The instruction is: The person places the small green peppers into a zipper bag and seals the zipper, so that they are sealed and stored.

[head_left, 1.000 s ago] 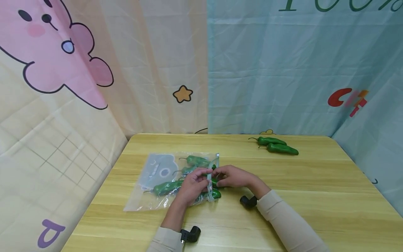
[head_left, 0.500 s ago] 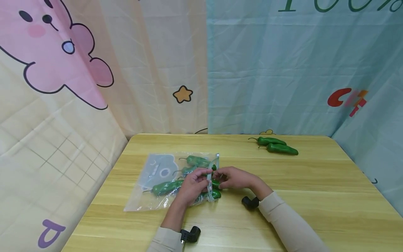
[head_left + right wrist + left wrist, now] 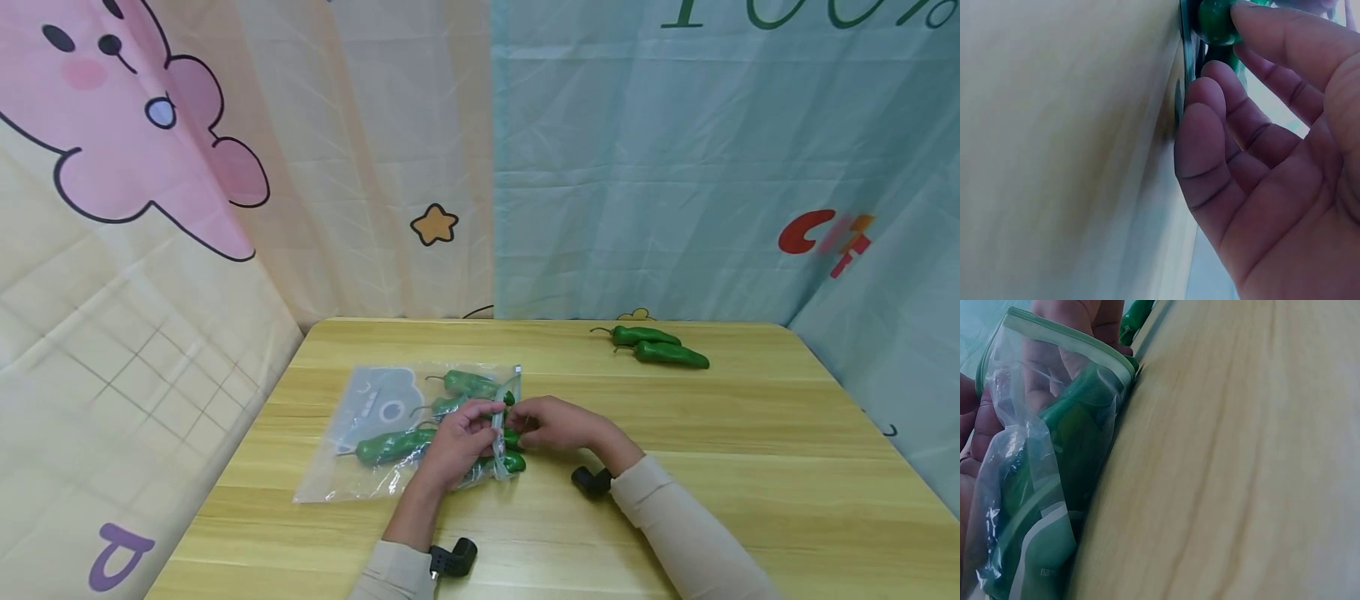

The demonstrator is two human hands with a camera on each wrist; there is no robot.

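A clear zip bag [image 3: 318, 487] lies on the table with several green peppers inside, among them a long pepper [image 3: 390, 447]. My left hand [image 3: 455, 442] holds the bag's mouth, thumb and fingers at the zip strip [image 3: 1072, 339]. At that mouth, my right hand [image 3: 558, 423] pinches the end of a green pepper [image 3: 1215, 24] between thumb and fingers. From the left wrist, its fingers show through the clear plastic, inside the opening. More pepper tips [image 3: 516, 462] stick out of the mouth. The left hand hides part of the peppers behind it.
Two more green peppers [image 3: 672, 355] lie side by side at the table's back right. The wooden table [image 3: 750, 467] is bordered by printed curtains [image 3: 637, 167] at the back and sides. Each wrist carries a small black camera [image 3: 453, 557].
The long pepper in the bag has slid slightly left. My right hand has shifted very little at the mouth; the left hand keeps its place.
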